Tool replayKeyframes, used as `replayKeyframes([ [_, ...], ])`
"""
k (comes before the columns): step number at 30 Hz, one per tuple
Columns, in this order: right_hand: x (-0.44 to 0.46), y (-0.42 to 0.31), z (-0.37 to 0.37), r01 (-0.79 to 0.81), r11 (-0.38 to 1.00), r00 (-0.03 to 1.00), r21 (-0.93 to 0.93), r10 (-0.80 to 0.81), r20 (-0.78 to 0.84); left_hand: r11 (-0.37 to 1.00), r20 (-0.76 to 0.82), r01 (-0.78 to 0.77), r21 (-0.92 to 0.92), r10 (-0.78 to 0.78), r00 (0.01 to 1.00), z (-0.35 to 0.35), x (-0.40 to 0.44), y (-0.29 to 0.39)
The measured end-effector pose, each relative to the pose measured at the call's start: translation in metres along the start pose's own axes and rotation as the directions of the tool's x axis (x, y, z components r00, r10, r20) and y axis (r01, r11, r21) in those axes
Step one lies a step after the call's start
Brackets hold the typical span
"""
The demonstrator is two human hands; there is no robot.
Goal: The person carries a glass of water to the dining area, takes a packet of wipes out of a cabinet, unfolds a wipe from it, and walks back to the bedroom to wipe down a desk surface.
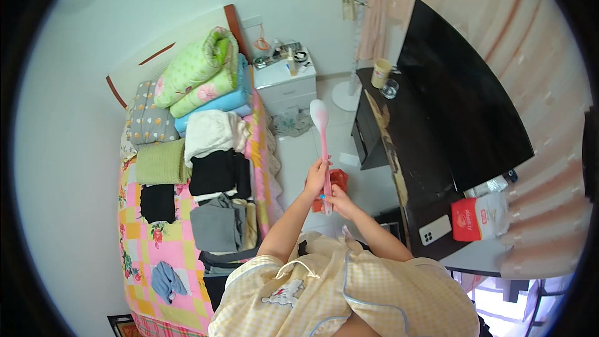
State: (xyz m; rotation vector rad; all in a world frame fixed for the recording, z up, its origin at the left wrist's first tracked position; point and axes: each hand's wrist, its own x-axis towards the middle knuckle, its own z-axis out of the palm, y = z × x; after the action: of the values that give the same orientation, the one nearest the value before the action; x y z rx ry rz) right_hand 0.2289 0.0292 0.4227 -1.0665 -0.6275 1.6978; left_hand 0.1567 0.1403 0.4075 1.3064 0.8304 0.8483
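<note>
I hold a pink long-handled bath brush out in front of me, its oval white-and-pink head pointing up and away. My left hand is closed around the middle of the handle. Lower down, near the handle's end, my right hand is closed on it too. A small blue spot shows by the right fingers; what it is, I cannot tell. Below and behind my hands is a red plastic bag on the floor, partly hidden by them.
Left, a bed bears folded clothes, rolled quilts and a grey pillow. A white nightstand stands beyond. To the right, a dark desk carries a large television, a phone and a red-and-white package.
</note>
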Motion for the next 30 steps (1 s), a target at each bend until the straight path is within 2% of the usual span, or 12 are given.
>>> replayKeyframes([
  [3, 0.043, 0.013, 0.036, -0.01, 1.0, 0.999, 0.012, 0.011, -0.036, 0.996, 0.038, 0.058, 0.065, -0.061, 0.997, -0.061, 0.008, 0.003],
  [5, 0.077, 0.021, 0.056, 0.033, 0.999, 0.989, 0.02, -0.03, -0.147, 0.989, 0.027, 0.135, 0.058, -0.137, 0.99, -0.099, 0.01, 0.004],
  [7, 0.096, 0.017, 0.083, 0.022, 1.0, 0.978, -0.004, -0.022, -0.208, 0.94, 0.052, 0.249, 0.232, -0.268, 0.962, -0.134, 0.012, 0.0],
  [8, 0.104, 0.02, 0.092, 0.0, 0.999, 0.971, -0.055, -0.014, -0.24, 0.954, 0.057, 0.278, 0.115, -0.285, 0.957, -0.145, 0.009, -0.001],
  [10, 0.117, 0.029, 0.105, -0.036, 0.99, 0.948, -0.134, -0.008, -0.318, 0.936, 0.073, 0.334, 0.115, -0.343, 0.936, -0.166, 0.009, -0.004],
  [14, 0.144, 0.041, 0.109, -0.063, 0.99, 0.939, -0.124, 0.017, -0.344, 0.877, 0.11, 0.447, 0.174, -0.468, 0.877, -0.186, 0.005, 0.007],
  [17, 0.172, 0.054, 0.108, -0.055, 0.99, 0.956, -0.13, 0.015, -0.293, 0.858, 0.049, 0.509, 0.069, -0.513, 0.857, -0.2, 0.015, -0.011],
  [20, 0.202, 0.052, 0.113, -0.04, 0.999, 0.984, 0.029, 0.045, -0.173, 0.855, 0.095, 0.518, 0.004, -0.516, 0.851, -0.224, 0.035, -0.012],
  [22, 0.217, 0.04, 0.113, -0.236, 0.964, 0.971, 0.123, 0.237, 0.002, 0.842, 0.082, 0.538, -0.033, -0.534, 0.841, -0.239, 0.05, -0.007],
  [23, 0.227, 0.039, 0.11, -0.239, 0.962, 0.971, 0.134, 0.241, 0.001, 0.832, 0.075, 0.549, -0.076, -0.544, 0.836, -0.246, 0.059, -0.005],
  [25, 0.25, 0.033, 0.101, -0.266, 0.96, 0.955, 0.091, 0.25, 0.159, 0.826, 0.071, 0.559, -0.07, -0.555, 0.829, -0.257, 0.084, -0.01],
  [30, 0.337, -0.01, 0.083, -0.188, 0.978, 0.975, 0.09, 0.175, 0.135, 0.8, -0.001, 0.599, -0.04, -0.599, 0.801, -0.274, 0.181, -0.017],
])
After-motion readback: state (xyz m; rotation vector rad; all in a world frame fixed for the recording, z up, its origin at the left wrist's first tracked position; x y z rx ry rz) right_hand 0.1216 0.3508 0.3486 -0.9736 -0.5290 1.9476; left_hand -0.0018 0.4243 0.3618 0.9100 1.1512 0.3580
